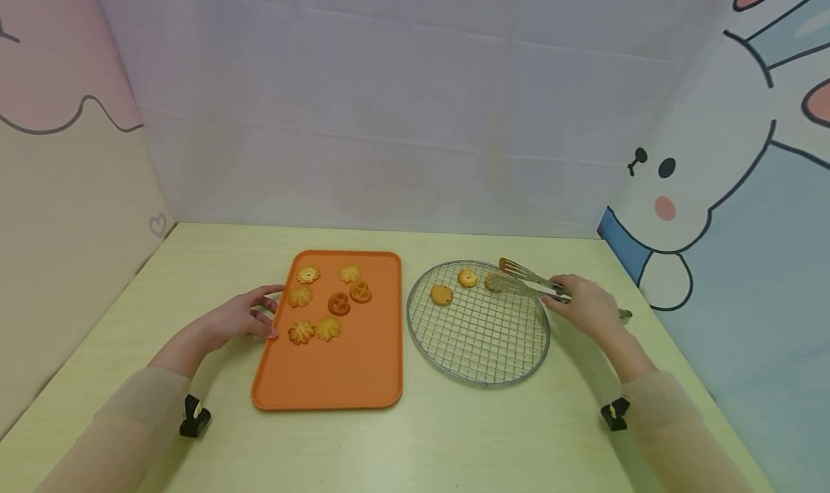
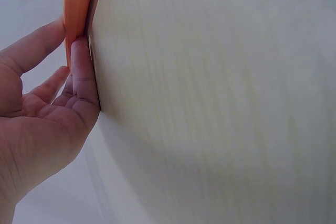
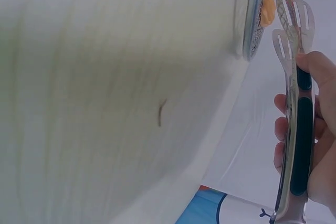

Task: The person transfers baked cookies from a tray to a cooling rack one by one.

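Observation:
My left hand [image 1: 240,317] holds the left rim of an orange tray [image 1: 350,378], with fingertips at its edge in the left wrist view. On the tray lie several cookies: pale flower-shaped ones [image 1: 328,327] and brown pretzel-like ones [image 1: 339,304]. Slotted metal tongs [image 1: 517,270] with dark green grips [image 3: 301,145] are in my right hand [image 1: 586,307]. Their two heads stand apart above the right side of a round wire rack [image 1: 480,356], and one partly covers a cookie [image 1: 491,282]. Two more rack cookies show: a ring-centred one [image 1: 467,277] and a round one [image 1: 442,295].
Tray and rack lie side by side on a pale wooden table [image 1: 454,442], a narrow gap between them. A white cloth backdrop [image 1: 389,118] rises behind the table. Cartoon-printed panels border both sides, including one with a rabbit [image 1: 687,190] on the right.

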`<act>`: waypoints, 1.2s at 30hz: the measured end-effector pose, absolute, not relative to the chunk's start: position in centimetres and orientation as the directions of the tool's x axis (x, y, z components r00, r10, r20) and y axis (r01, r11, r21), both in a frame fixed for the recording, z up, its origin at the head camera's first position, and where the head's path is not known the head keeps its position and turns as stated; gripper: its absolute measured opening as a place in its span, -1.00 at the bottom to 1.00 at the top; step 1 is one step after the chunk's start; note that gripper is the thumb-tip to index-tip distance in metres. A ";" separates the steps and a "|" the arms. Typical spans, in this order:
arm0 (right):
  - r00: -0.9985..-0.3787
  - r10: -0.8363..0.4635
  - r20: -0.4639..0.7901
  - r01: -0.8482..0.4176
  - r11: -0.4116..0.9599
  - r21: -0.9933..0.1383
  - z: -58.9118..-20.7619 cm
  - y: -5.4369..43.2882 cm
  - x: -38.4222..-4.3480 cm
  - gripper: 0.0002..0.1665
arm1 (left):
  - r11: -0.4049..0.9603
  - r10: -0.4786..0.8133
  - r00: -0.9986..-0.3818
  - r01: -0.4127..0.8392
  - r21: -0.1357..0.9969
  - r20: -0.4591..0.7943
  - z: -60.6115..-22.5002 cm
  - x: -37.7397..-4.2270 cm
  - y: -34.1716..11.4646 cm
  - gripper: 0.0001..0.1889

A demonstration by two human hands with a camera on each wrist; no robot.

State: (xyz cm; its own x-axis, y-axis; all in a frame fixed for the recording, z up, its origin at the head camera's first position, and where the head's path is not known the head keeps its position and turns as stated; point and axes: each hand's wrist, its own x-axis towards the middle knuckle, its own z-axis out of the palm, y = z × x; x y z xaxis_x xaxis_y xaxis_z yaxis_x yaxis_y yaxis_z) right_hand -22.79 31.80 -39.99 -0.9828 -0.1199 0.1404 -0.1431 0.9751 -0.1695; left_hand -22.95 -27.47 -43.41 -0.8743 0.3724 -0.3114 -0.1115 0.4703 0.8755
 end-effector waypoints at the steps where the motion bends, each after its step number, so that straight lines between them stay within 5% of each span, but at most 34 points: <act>1: -0.982 -0.121 0.145 -0.145 0.974 -0.172 -39.8 31.8 -22.7 -0.44 | 0.470 0.371 -0.874 -0.115 0.875 -0.314 -43.4 -22.9 -27.5 -0.05; 36: -0.929 -0.187 0.320 -0.253 0.951 -0.177 -33.8 26.0 -20.3 -0.44 | 0.474 0.368 -0.876 -0.113 0.873 -0.313 -43.5 -23.0 -27.5 -0.06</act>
State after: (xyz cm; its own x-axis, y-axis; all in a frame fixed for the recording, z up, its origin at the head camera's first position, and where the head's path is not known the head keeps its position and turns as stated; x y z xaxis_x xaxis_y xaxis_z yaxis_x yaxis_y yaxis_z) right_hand -20.28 26.03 -33.83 -0.9287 -0.1873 0.3201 -0.2529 0.9512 -0.1770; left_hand -23.02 -27.49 -43.49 -0.8759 0.3677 -0.3125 -0.1128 0.4737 0.8734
